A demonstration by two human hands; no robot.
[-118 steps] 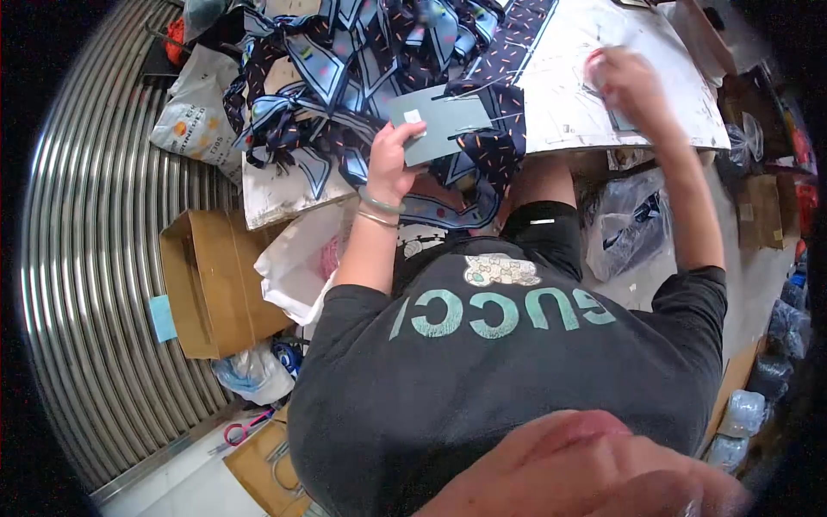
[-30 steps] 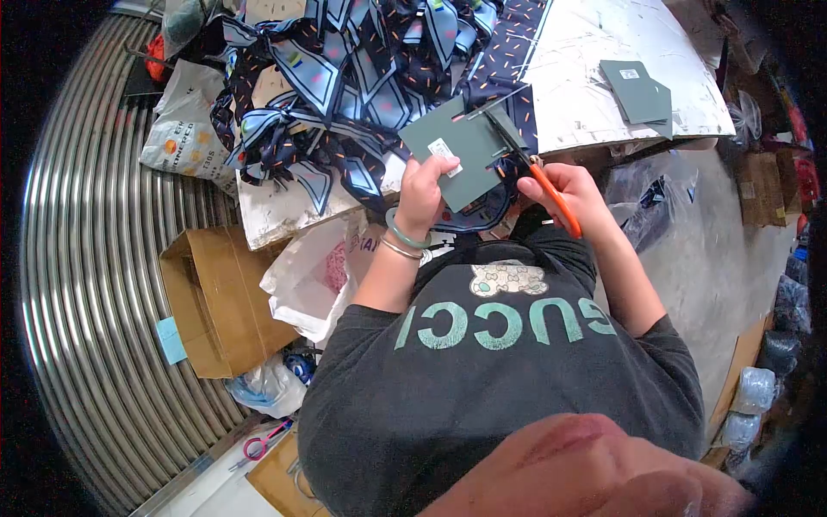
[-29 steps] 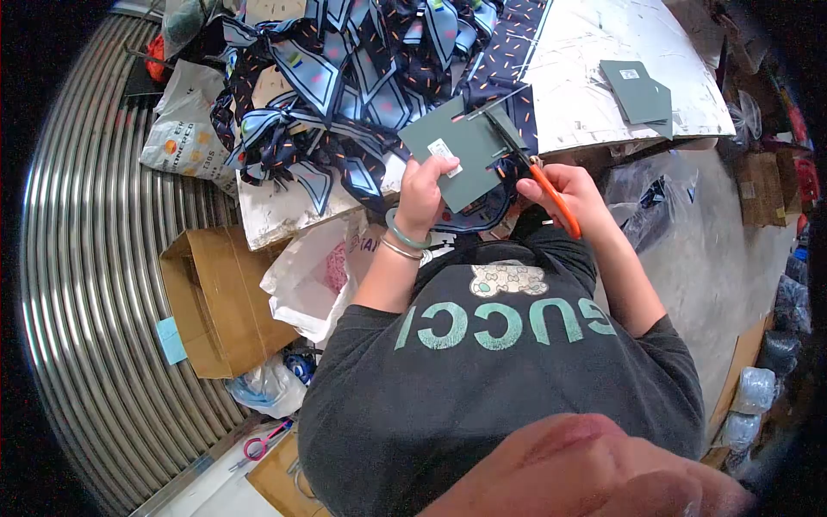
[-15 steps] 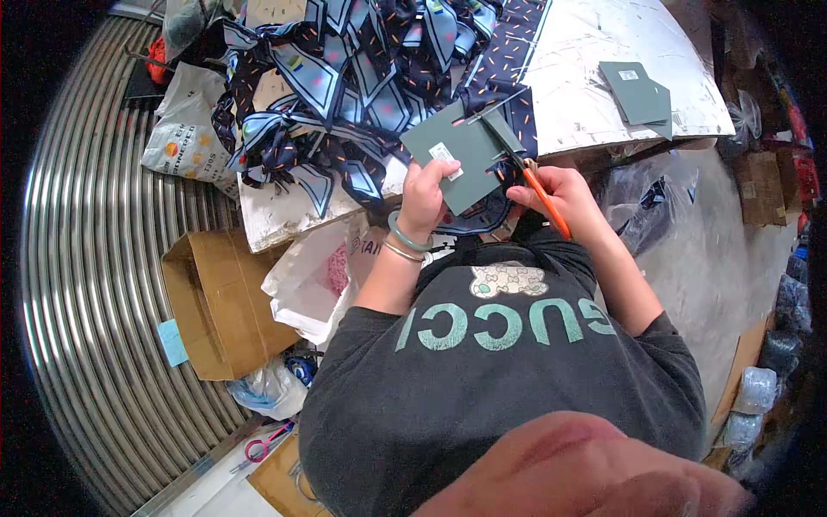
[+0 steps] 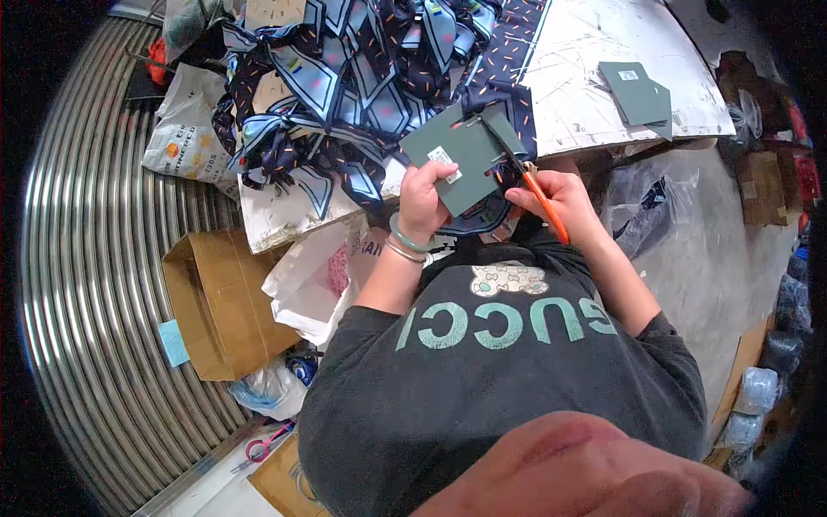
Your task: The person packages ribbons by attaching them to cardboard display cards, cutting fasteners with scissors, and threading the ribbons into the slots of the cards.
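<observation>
My left hand [image 5: 420, 200] pinches the near left edge of a grey-green card [image 5: 465, 185], its thumb beside a white printed label [image 5: 441, 158]. My right hand [image 5: 562, 205] is closed around orange-handled scissors [image 5: 546, 203]. The dark blades lie across the card's right part, with the tip near its far edge. Whether the blades are parted, I cannot tell. Navy patterned fabric [image 5: 508, 102] lies against the card's far and right edges, and some shows beneath it. A heap of navy and light-blue scarf-like strips [image 5: 370, 82] lies just beyond.
Two more grey-green cards [image 5: 636, 93] overlap on the white table [image 5: 581, 112] at the right, among thread scraps. A cardboard box [image 5: 226, 302] and white bag [image 5: 297, 284] stand below the table's left edge. Ribbed metal shutter [image 5: 103, 284] lines the left side.
The scissor blades have shifted slightly left over the card, and the card's right part looks flatter. My left hand keeps its hold on the card.
</observation>
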